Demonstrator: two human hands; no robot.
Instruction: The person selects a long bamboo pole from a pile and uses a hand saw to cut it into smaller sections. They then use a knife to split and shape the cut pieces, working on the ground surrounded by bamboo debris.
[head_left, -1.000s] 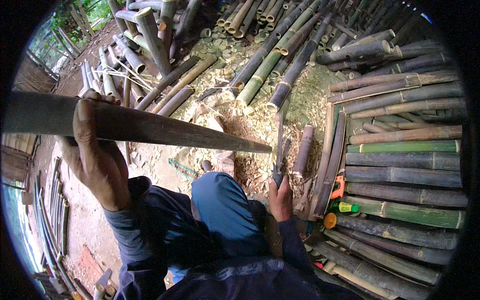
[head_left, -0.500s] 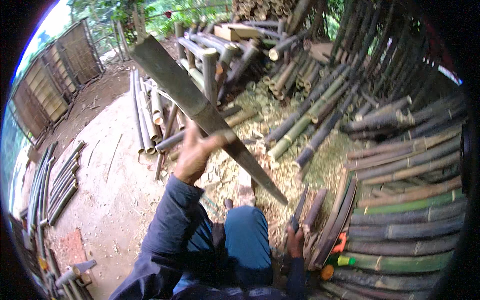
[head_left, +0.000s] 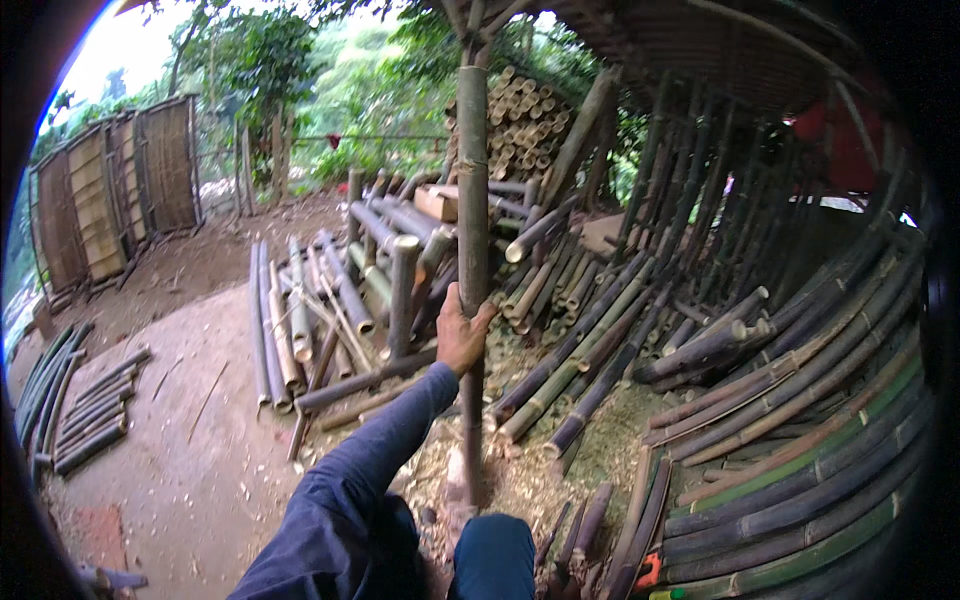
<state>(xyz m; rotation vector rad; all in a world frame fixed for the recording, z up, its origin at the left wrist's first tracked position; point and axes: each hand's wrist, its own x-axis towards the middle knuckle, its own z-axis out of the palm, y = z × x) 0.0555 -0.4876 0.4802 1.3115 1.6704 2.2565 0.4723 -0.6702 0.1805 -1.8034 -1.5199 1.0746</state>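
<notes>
My left hand point(head_left: 462, 335) is wrapped round a thick bamboo pole point(head_left: 472, 190), thumb across its front. The pole stands upright in front of me, its top reaching up toward the roof frame. Its lower end comes down beside a pale wooden block point(head_left: 457, 482) among the shavings. My right hand is out of the picture. At the lower edge, right of my knee, narrow dark pieces lie or stand near a short brown bamboo piece point(head_left: 594, 520); I cannot make out whether one is a blade.
Several cut bamboo poles point(head_left: 590, 370) lie over shavings ahead. A stack of long bamboo point(head_left: 800, 500) fills the right side, with an orange handle point(head_left: 650, 570) near it. A bamboo rack point(head_left: 402, 290) and a cardboard box point(head_left: 436, 202) stand beyond. Short lengths point(head_left: 100, 410) lie left.
The bamboo pole has swung from a slant to upright in my left hand. My view has lifted. My right hand, which held a long-bladed knife, has left the picture.
</notes>
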